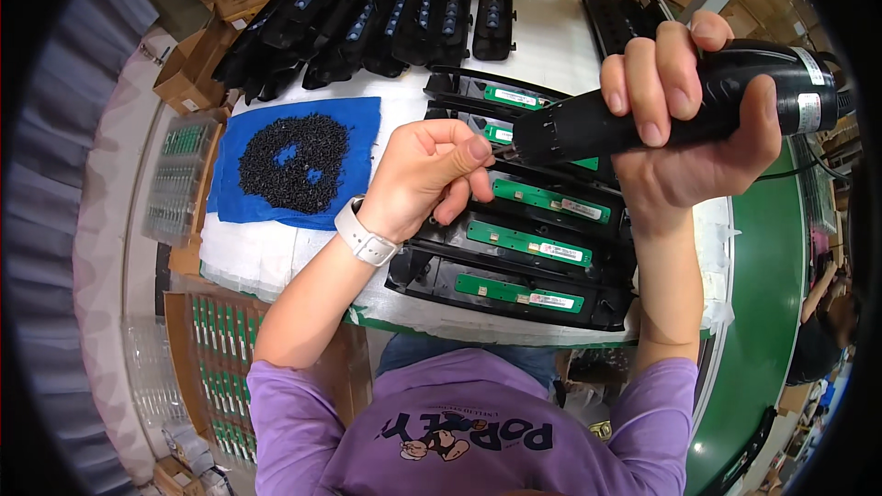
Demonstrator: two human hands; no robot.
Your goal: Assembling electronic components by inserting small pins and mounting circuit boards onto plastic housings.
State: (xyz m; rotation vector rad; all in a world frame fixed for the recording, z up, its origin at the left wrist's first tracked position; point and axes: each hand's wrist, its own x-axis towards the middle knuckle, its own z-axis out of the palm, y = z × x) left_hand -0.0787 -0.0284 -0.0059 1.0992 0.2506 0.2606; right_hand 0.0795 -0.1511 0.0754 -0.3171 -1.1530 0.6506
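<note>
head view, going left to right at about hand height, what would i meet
Grey curtain, clear tray of green boards, blue cloth, left hand, black power tool.

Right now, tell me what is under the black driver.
Around the driver, bits of green board and black tray show; whatever lies directly under it is covered.

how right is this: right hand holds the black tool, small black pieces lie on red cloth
In the head view, the cloth is blue, not red; small black pieces lie on it, and the right hand holds the black tool.
</note>
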